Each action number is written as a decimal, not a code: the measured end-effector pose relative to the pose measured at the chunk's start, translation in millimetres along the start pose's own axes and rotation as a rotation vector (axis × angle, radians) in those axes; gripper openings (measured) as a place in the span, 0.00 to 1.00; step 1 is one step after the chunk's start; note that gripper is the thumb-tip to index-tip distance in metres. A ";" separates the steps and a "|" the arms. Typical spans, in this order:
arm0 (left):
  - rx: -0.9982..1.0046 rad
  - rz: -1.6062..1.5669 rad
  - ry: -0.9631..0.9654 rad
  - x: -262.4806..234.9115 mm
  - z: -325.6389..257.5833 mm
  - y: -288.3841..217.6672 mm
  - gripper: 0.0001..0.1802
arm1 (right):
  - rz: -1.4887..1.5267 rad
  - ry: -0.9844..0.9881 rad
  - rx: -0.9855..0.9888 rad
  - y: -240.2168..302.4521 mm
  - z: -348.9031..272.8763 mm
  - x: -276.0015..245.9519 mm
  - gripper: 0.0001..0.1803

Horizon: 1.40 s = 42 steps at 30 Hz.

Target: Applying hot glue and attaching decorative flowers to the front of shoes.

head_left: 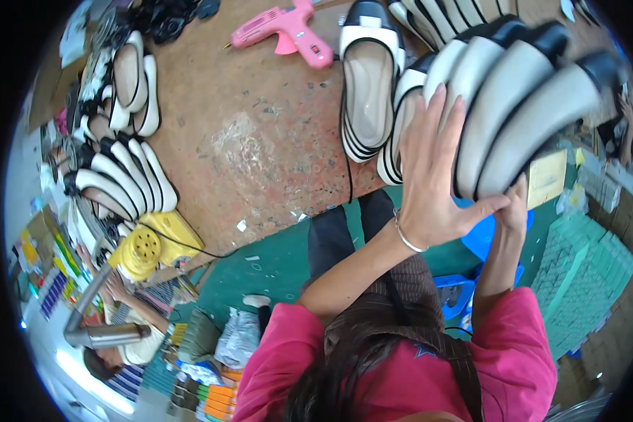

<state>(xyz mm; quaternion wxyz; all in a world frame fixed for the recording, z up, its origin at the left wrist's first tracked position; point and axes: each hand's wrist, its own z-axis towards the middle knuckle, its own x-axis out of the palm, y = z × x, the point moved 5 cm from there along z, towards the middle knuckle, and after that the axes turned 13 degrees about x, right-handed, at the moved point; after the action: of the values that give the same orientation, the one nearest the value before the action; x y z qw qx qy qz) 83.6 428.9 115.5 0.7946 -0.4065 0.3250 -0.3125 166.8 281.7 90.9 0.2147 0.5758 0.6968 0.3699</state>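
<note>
A row of white flat shoes with black toes and black edging (489, 95) is pressed together at the right side of the table. My left hand (432, 172) lies along the row's left side, fingers stretched up over the shoes and thumb reaching across below the heels. Under the heels at the right, my right hand (515, 207) grips the same row; most of its fingers are hidden behind the shoes. The toe of the rightmost shoe is blurred. Left of my hands, a pair of matching flat shoes (368, 91) rests on the table, its beige insole facing up.
On the worn brown table (281, 133) lies a pink glue gun (285, 32). More flat shoes (130, 172) stand at the left, near a yellow machine (148, 246) with a metal pipe. A co-worker (123, 330) sits lower left. Green stacked boxes (580, 274) are at the right.
</note>
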 end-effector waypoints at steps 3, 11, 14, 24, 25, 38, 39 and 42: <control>-0.129 -0.020 -0.215 -37.2 1.4 -0.3 0.61 | -0.063 0.005 -0.138 32.9 17.2 19.1 0.22; -0.552 -0.153 -0.440 -172.3 -121.0 35.2 0.39 | -0.468 0.436 -0.030 -34.4 -36.9 156.3 0.16; -0.787 0.156 -0.737 -245.4 -210.4 42.1 0.27 | -0.533 0.589 0.067 -91.7 -61.8 203.7 0.15; -0.980 0.117 -0.714 -339.4 -301.3 126.9 0.22 | -0.524 0.514 0.616 -250.9 -57.0 278.9 0.24; -1.001 0.215 -0.657 -344.1 -299.2 126.9 0.23 | -0.479 0.507 0.583 -248.4 -60.3 278.7 0.25; -0.852 0.650 -0.002 -315.2 -253.6 137.1 0.35 | -0.971 0.349 -0.009 -230.6 -57.5 245.6 0.32; -0.858 0.647 0.014 -318.1 -257.6 136.7 0.35 | -0.903 0.361 0.084 -249.6 -56.0 248.5 0.31; -0.737 0.725 -0.083 -340.5 -259.1 140.8 0.33 | -1.222 0.359 -0.108 -254.0 -64.6 279.7 0.20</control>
<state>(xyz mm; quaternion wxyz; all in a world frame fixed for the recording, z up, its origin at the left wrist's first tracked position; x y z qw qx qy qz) -285.5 640.0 -33.4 0.6683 -0.5328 0.5014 0.1344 -111.9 517.1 -26.4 0.2955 -0.0078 0.9050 0.3061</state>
